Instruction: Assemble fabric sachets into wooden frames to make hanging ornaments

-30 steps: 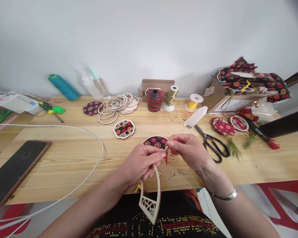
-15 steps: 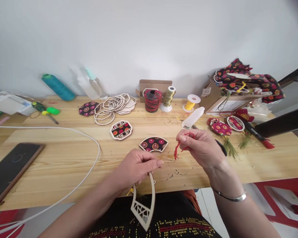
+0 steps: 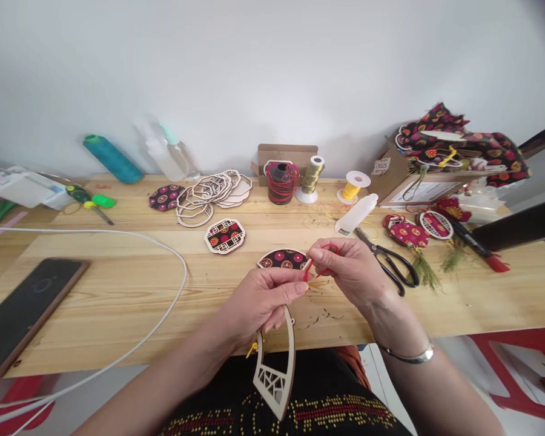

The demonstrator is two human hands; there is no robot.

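My left hand (image 3: 266, 300) is closed round one end of a fan-shaped wooden frame (image 3: 290, 351), whose lattice end hangs down over my lap. A bit of yellow cord (image 3: 252, 349) shows at its inner edge. The thumb and forefinger of that hand also meet the end of a red cord (image 3: 306, 275). My right hand (image 3: 345, 263) pinches the looped upper part of the same cord. Just behind my fingers lies a fan-shaped patterned fabric piece (image 3: 281, 259), partly covered. Near my right hand rest black scissors (image 3: 397, 266) and a white glue bottle (image 3: 358, 215).
Spools of dark red cord (image 3: 281, 181), gold thread (image 3: 313, 175) and yellow cord (image 3: 352, 188) stand along the wall. Wooden frames (image 3: 213, 191) are piled at back left. A white cable (image 3: 181, 278) curves past a phone (image 3: 31, 309). A cardboard box (image 3: 390, 175) holds fabric.
My right hand has moved left with the red cord, and my left hand has come up to meet it at the cord's end. The scissors now show more fully.
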